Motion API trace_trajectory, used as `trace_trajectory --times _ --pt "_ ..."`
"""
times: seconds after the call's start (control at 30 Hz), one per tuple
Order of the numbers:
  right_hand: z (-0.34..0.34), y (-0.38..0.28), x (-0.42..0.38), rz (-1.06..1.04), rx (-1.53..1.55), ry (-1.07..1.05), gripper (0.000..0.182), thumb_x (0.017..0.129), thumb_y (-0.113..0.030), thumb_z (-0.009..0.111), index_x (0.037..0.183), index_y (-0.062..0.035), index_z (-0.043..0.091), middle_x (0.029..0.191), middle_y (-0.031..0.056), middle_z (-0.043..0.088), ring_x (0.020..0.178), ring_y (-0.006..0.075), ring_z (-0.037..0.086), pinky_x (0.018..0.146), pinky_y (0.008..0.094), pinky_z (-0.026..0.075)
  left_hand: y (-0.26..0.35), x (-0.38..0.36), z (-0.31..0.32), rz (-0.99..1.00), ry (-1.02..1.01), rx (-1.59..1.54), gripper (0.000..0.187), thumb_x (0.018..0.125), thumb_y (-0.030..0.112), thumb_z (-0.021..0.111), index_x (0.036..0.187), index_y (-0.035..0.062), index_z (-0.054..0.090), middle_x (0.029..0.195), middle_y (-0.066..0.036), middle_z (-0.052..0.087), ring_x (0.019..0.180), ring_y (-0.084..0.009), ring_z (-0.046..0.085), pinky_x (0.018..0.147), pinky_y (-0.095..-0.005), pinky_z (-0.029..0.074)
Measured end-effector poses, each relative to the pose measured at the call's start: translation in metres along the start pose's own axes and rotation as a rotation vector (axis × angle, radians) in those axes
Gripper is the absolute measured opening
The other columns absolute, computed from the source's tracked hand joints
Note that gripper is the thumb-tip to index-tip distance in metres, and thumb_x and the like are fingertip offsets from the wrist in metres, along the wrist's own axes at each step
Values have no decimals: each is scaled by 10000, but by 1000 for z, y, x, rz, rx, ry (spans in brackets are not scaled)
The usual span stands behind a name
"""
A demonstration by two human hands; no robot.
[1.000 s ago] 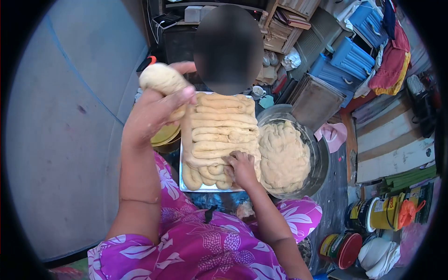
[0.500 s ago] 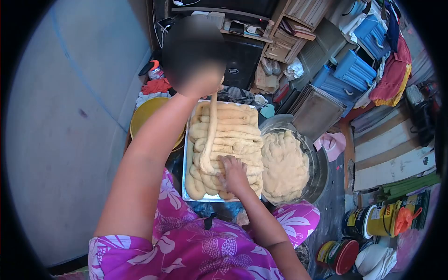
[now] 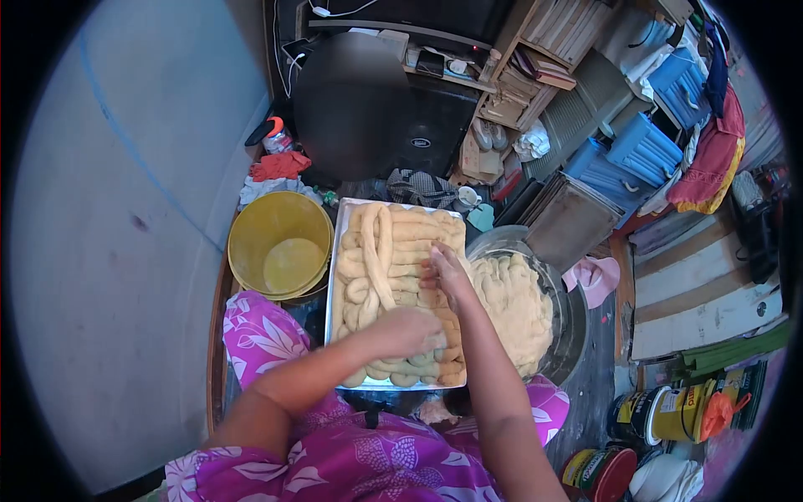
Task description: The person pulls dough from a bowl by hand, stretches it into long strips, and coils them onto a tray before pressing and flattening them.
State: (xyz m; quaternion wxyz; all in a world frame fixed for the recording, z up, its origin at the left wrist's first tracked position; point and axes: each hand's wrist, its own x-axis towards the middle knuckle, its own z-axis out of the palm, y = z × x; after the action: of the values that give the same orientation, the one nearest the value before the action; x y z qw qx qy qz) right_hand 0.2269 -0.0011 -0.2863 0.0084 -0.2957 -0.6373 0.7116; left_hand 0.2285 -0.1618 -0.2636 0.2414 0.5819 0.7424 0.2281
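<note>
A metal tray (image 3: pixel 333 311) in front of me is filled with rows of thick dough ropes (image 3: pixel 410 228). On top lies one long dough rope (image 3: pixel 371 251), bent into a narrow loop at the far end, its near end passing towards my left hand. My left hand (image 3: pixel 410 332), smeared by motion, is over the near half of the tray; its fingers cannot be made out. Over the tray's right side is my right hand (image 3: pixel 447 272), fingers apart and slightly curved, close above the rows. Right of the tray, a large metal basin (image 3: pixel 575 335) holds a mass of dough (image 3: pixel 512 311).
A yellow bucket (image 3: pixel 280 243) stands left of the tray, near the wall (image 3: pixel 125 251). Beyond are a black box (image 3: pixel 435 125) and shelves. Blue drawers (image 3: pixel 644 151), a pink cap (image 3: pixel 592 280) and several paint buckets (image 3: pixel 682 412) are at the right.
My left hand has come down from above the tray's far end to its near half. The raised dough rope now lies looped on the rows. My right hand has moved slightly up and right.
</note>
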Motion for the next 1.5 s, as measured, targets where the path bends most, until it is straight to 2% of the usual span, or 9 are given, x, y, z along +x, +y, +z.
trace_trajectory --times 0.17,0.23,0.37,0.6,0.67,0.87,0.97,1.07,1.5 --pt "44 -11 54 -279 -733 -56 687 795 -412 629 1331 -80 353 1072 176 522 877 245 580 754 356 495 -16 -23 49 166 276 328 180 770 252 573 875 112 617 864 -47 589 913 -221 543 938 -436 334" --pt "72 -18 57 -674 -954 127 698 752 -418 665 1299 -83 391 1079 175 526 983 286 571 806 387 480 -16 -26 48 171 338 369 170 755 238 576 868 119 621 863 -30 577 930 -202 527 971 -439 301" --pt "107 -51 44 -522 -1236 15 591 737 -377 677 1196 -55 490 1221 181 499 1044 314 547 827 410 467 -23 -30 52 75 413 413 182 770 237 571 895 115 622 860 -37 573 940 -202 531 982 -442 312" --pt "69 -47 104 -291 -726 -4 508 744 -341 658 1150 -60 536 1192 201 517 1019 311 561 827 417 463 -27 -38 39 59 316 233 206 808 258 560 941 109 609 835 -62 581 880 -217 568 990 -417 322" --pt "87 -53 69 -583 -934 137 508 745 -332 662 1159 -69 530 1174 189 523 1031 301 555 827 403 466 -30 -37 40 86 343 228 191 805 259 560 905 105 613 829 -63 587 872 -218 573 985 -413 330" --pt "117 -33 71 -626 -1349 24 492 708 -152 699 1164 -80 530 996 142 552 966 300 571 798 368 476 -31 -31 41 88 323 239 239 801 271 568 931 74 608 820 -74 594 874 -233 572 979 -407 333" --pt "88 -33 95 -412 -204 -61 345 723 -88 635 1061 -48 583 968 150 594 924 303 587 787 363 480 -33 -34 34 74 263 198 224 799 244 568 932 71 616 813 -74 604 869 -236 571 979 -400 332" --pt "61 -17 100 -630 -735 271 345 755 -127 633 1081 -25 581 980 169 602 890 315 588 803 363 471 -38 -34 38 83 300 160 207 788 218 570 933 80 620 778 -66 602 852 -229 571 981 -402 329" --pt "56 -29 87 -319 -656 128 466 744 -231 682 1134 -4 569 1024 195 610 922 294 605 808 346 474 -34 -52 36 -136 374 124 217 726 246 615 858 76 639 1177 -103 513 1223 -307 393 1036 -532 185"
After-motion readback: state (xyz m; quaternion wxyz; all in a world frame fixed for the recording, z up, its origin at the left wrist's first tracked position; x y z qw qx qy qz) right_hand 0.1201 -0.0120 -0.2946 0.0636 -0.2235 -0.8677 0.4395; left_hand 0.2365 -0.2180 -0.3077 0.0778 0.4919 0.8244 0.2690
